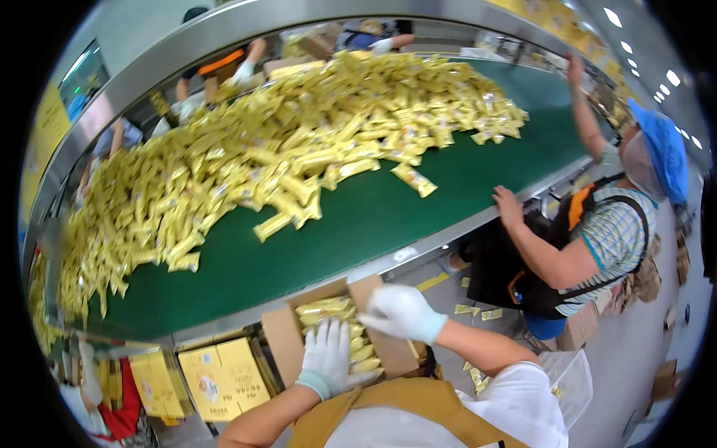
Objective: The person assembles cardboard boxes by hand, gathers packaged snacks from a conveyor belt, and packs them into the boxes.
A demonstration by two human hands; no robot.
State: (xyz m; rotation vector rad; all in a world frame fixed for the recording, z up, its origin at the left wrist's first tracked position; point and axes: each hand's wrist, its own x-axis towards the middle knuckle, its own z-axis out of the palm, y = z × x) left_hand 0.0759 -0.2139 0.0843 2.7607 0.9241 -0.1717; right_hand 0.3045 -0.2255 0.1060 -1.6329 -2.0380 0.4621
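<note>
An open cardboard box (285, 346) stands at the near edge of the green belt, holding a row of yellow wrapped packets (364, 352). My left hand (328, 355), in a white glove, lies flat with its fingers stretched out over the packets at the box's left part. My right hand (399, 312), also gloved in white, is at the box's upper right flap; its fingers are bent and partly blurred, so whether they grip anything is unclear. Beyond the box, a large heap of yellow packets (299, 127) covers much of the belt.
The green belt (448, 179) has a metal edge. A person in a blue cap (665, 149) stands at the right beside it. Other workers' hands show across the belt. Yellow printed cartons (222, 377) stand at lower left. A clear plastic bin (571, 381) sits at lower right.
</note>
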